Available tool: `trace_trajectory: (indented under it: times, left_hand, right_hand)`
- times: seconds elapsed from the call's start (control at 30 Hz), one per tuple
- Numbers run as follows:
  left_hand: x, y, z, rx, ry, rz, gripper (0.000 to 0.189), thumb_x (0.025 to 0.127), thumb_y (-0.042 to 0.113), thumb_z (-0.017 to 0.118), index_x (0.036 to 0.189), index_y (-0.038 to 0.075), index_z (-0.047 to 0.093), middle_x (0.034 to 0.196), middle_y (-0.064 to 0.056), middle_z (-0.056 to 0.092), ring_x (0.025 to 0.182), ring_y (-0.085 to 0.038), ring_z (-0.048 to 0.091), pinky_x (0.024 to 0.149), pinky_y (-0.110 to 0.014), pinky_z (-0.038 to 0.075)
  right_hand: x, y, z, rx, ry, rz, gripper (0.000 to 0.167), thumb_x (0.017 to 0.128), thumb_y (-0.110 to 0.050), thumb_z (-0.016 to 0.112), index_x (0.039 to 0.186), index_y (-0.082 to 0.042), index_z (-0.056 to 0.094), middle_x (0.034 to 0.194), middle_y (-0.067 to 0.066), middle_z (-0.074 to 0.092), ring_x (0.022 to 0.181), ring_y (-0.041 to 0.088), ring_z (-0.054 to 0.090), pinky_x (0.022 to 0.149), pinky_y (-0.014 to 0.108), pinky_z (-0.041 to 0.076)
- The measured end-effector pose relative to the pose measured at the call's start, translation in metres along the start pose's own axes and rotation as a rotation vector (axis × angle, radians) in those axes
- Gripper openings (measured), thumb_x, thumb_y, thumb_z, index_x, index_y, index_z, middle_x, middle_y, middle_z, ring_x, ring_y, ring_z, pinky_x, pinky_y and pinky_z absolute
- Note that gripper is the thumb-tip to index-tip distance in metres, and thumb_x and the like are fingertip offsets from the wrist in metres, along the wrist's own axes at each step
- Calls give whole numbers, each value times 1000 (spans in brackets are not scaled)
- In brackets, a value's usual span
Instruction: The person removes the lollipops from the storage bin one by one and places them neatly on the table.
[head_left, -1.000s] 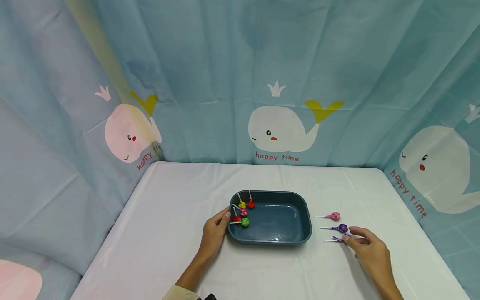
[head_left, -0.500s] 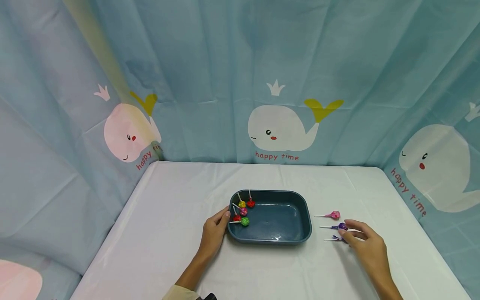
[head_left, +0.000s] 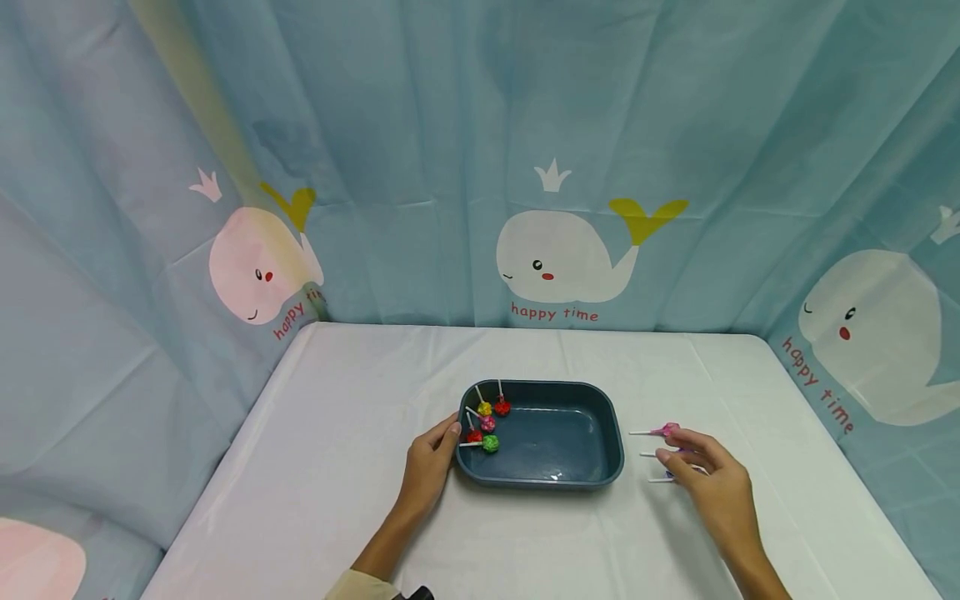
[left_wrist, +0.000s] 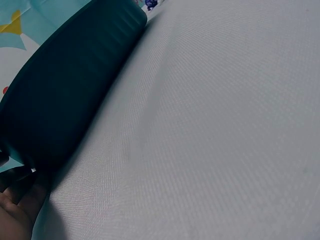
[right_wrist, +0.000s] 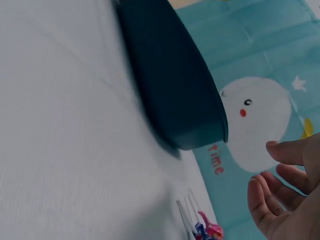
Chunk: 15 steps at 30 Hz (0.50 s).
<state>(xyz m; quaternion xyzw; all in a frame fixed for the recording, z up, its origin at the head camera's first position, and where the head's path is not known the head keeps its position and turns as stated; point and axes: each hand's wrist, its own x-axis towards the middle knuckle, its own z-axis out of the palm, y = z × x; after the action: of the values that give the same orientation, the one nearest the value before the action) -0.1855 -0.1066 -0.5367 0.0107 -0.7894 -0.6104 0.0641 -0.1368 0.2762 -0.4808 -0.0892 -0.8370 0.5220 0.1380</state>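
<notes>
My left hand (head_left: 427, 471) grips the left end of a dark blue-green plastic tray (head_left: 558, 442), thumb at the rim. The left wrist view shows its fingers (left_wrist: 22, 187) against the tray's outer wall. My right hand (head_left: 712, 483) hovers over three wrapped lollipops right of the tray, holding nothing. Its fingertips are right by the pink lollipop (head_left: 666, 430). The purple lollipop (head_left: 667, 454) and the nearest lollipop (head_left: 660, 480) are partly hidden below the hand, sticks pointing left. In the right wrist view thumb and fingers stand apart, the pink wrapper (right_wrist: 215, 231) lower down.
Inside the tray's left end lie several lollipops, among them a green one (head_left: 491, 444), a yellow one (head_left: 484, 409) and a red one (head_left: 502, 407). A white cloth (head_left: 337, 433) covers the table. Blue whale-printed curtains (head_left: 420, 167) surround it at the back and sides.
My right hand has moved up and left, from the nearest lollipop past the purple one to the pink one. The lollipops, tray and left hand stay where they were.
</notes>
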Motion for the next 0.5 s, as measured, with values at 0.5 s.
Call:
trace_trajectory:
  times: [0.5]
  left_hand:
    - [-2,0,0,16,0,-4,45,111,35,59,145,6,66,146,-10,66,145,-29,54,122,-50,40]
  right_hand:
    - [-5,-20,20,100,-75,-39,43,95,-19,83,134,-8,68,118,2,75,93,5,73,72,25,64]
